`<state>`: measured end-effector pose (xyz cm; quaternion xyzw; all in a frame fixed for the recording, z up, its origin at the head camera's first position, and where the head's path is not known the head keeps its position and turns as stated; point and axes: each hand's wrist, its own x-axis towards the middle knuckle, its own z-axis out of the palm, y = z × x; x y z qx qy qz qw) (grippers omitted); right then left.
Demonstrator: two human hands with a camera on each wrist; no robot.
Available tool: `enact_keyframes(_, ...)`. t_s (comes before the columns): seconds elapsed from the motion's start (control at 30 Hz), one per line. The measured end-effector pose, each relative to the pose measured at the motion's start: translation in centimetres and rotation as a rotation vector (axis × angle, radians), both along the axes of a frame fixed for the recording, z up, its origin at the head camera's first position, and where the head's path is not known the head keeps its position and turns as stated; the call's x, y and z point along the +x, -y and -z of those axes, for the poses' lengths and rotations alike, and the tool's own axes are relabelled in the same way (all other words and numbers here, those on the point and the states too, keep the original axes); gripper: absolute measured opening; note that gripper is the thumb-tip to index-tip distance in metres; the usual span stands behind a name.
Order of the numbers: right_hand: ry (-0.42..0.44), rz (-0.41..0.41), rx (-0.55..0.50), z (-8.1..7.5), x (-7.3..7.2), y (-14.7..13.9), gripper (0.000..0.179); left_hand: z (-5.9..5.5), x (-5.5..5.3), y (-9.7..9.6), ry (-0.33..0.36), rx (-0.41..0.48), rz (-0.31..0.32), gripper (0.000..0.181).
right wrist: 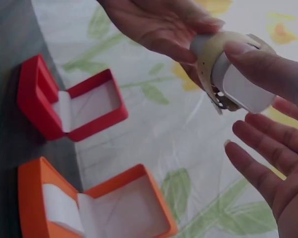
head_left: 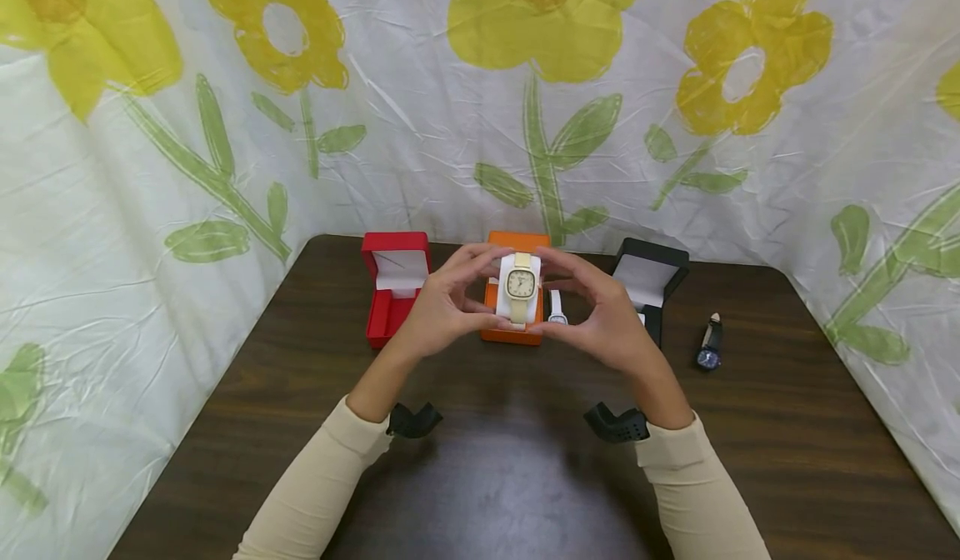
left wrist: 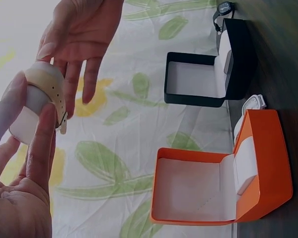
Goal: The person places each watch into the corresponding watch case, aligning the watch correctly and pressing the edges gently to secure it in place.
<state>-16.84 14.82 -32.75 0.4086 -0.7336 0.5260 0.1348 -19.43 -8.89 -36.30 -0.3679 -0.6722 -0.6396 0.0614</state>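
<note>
A cream-strapped watch (head_left: 521, 283) with a square face is wrapped round a white cushion (head_left: 505, 303), held up above the table. My left hand (head_left: 444, 300) grips the cushion's left side between thumb and fingers. On the opposite side, my right hand (head_left: 600, 303) pinches it with thumb and fingertips. The right wrist view shows the strap's buckle and holes (right wrist: 207, 74) at the underside. Behind the hands stands an orange box (head_left: 517, 239) with its lid up, partly hidden in the head view; a white cushion (left wrist: 246, 164) sits inside it.
A red box (head_left: 378, 314), lid raised, stands left of the orange one. To the right is a black box (head_left: 651, 252), also opened. A white watch (head_left: 556, 306) lies between them, and a dark watch (head_left: 709, 347) lies farther right. A flowered cloth (head_left: 420, 152) hangs behind the table.
</note>
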Motion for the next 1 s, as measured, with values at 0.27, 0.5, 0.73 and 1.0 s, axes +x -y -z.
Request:
enact_keyframes(0.27, -0.007, 0.0, -0.003, 1.0, -0.9, -0.3, 0.083, 0.3, -0.4, 0.0, -0.01, -0.007, -0.011, 0.078)
enact_keyframes(0.5, 0.001, -0.005, -0.009, 2.6, -2.0, -0.8, 0.083, 0.8, -0.7, -0.1, -0.006, -0.03, -0.019, 0.08)
enact_keyframes(0.73, 0.006, 0.003, -0.005, 3.2, -2.5, -0.6, 0.082, 0.9, -1.1, 0.4, 0.006, -0.083, -0.005, 0.085)
enact_keyframes(1.0, 0.11, -0.019, -0.028, 4.3, -2.8, 0.4, 0.082, 1.4, -1.4, 2.0, 0.028, -0.148, 0.059, 0.089)
